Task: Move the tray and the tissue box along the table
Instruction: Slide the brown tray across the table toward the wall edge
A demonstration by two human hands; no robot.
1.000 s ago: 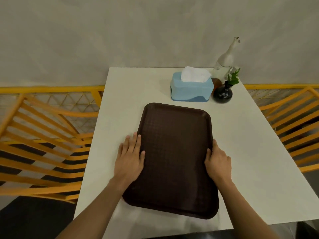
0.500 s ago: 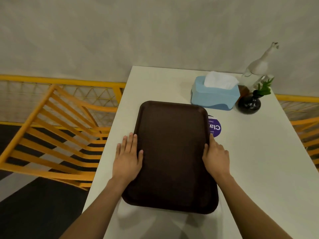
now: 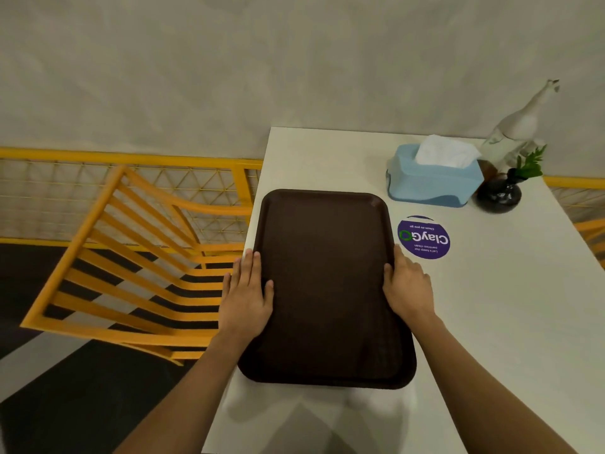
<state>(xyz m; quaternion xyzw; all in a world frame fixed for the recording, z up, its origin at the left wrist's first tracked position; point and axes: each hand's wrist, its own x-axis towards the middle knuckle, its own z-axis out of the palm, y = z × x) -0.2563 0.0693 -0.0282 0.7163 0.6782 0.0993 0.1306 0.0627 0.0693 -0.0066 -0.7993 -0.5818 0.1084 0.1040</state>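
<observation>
Now both hands gripping tray (image 3: 325,286): left hand (image 3: 246,298) clasping left rim, right hand (image 3: 407,286) clasping right rim. Tray lying along bench (image 3: 510,322) left edge. Tissue box (image 3: 433,181) sitting far right, apart from tray. Bare bench stretching right.

Person, head-camera view: two bare forearms enter from the lower edge, with no sleeve visible on either. Left hand (image 3: 246,298): no ring, watch or glove visible; four fingers (image 3: 250,268) and thumb visible, nails short. Right hand (image 3: 407,283): likewise unadorned and ungloved, wrist bare, knuckles and back of hand in view.
</observation>
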